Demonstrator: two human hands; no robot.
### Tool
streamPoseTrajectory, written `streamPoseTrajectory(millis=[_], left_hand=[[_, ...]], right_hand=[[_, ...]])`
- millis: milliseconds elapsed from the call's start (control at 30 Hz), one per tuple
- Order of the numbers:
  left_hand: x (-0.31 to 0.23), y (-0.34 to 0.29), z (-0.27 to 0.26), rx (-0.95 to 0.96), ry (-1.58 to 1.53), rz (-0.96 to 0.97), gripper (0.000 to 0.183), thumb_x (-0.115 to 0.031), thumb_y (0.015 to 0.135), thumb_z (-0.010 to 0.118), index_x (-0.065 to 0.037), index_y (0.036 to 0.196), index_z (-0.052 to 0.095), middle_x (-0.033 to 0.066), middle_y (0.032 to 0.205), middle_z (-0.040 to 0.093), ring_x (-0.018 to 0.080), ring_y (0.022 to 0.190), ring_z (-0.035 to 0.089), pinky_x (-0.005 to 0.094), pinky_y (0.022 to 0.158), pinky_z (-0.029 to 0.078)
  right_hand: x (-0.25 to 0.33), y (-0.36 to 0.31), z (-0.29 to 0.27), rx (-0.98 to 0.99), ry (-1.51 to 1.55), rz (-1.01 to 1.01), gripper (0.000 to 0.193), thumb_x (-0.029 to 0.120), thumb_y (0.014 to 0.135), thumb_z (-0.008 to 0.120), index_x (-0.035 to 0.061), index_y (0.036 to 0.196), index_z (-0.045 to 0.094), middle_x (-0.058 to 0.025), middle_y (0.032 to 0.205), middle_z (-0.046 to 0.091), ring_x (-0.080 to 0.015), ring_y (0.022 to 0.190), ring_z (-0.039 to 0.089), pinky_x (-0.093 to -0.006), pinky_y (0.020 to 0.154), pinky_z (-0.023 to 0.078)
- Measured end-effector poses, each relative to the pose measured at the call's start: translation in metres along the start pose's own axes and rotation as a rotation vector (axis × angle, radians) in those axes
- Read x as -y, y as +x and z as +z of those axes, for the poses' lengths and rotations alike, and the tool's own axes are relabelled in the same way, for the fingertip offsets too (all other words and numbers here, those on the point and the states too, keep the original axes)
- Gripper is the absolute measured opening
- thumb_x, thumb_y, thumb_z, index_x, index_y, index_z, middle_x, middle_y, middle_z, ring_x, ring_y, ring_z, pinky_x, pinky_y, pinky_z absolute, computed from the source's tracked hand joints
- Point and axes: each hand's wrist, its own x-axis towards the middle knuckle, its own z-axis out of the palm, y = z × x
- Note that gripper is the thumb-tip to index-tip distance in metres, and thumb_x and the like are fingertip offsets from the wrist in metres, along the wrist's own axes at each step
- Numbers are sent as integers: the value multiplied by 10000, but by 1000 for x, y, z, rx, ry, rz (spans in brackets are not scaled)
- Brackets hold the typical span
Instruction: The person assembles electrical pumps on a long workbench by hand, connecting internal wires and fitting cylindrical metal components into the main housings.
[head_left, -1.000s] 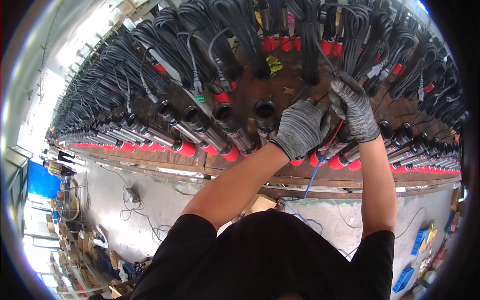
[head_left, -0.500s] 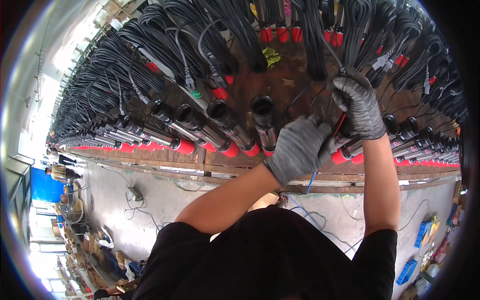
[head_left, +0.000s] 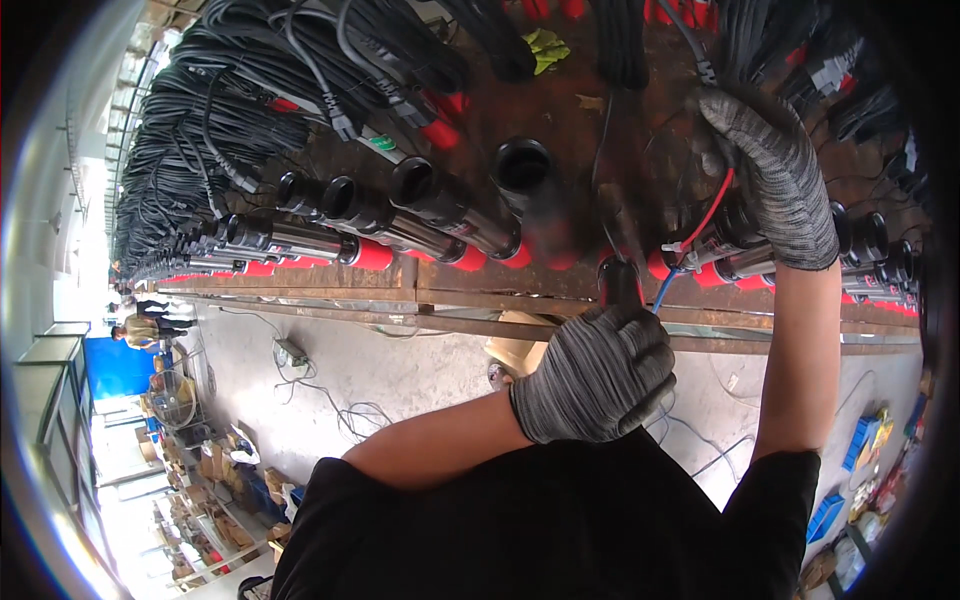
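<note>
My left hand (head_left: 598, 378), in a grey knit glove, is closed around a dark, red-edged object (head_left: 620, 282). A narrow end of that object is blurred above the fist, and the glove hides its lower part. My right hand (head_left: 778, 175), gloved alike, is curled at the lower end of a black power cord (head_left: 690, 40); its plug is mostly hidden in the fingers. From below those fingers a red wire (head_left: 712, 212) runs down to a small connector, near a blue wire (head_left: 664, 290). Beside it lie steel cylinders (head_left: 735, 230) with black tops and red ends.
A rusty brown table (head_left: 570, 125) carries rows of steel cylinders (head_left: 400, 215) and coiled black cables (head_left: 210, 120). A yellow-green scrap (head_left: 545, 50) lies among them. Cords trail on the floor below. People (head_left: 140, 328) stand far left; blue crates (head_left: 825, 515) are at right.
My left hand has come down toward my body, now with the red-edged object showing above it. My right hand has shifted right, and the red wire shows more. The whole view has tilted.
</note>
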Motion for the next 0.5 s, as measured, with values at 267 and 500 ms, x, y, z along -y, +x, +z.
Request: streamPoseTrajectory(millis=[267, 500], left_hand=[[19, 12, -11, -64, -15, 27, 238, -167, 758, 757, -66, 967, 709, 119, 988, 673, 351, 884, 681, 466, 715, 558], [20, 15, -9, -67, -13, 47, 231, -138, 752, 768, -62, 961, 704, 121, 973, 682, 359, 873, 684, 466, 714, 559]], right_hand=[[5, -7, 5, 35, 130, -17, 378, 256, 969, 730, 0, 1243, 681, -48, 943, 725, -113, 807, 668, -240, 658, 530], [1, -1, -1, 106, 7, -141, 326, 243, 1011, 647, -5, 1220, 682, -51, 965, 731, -113, 684, 621, -248, 588, 483]])
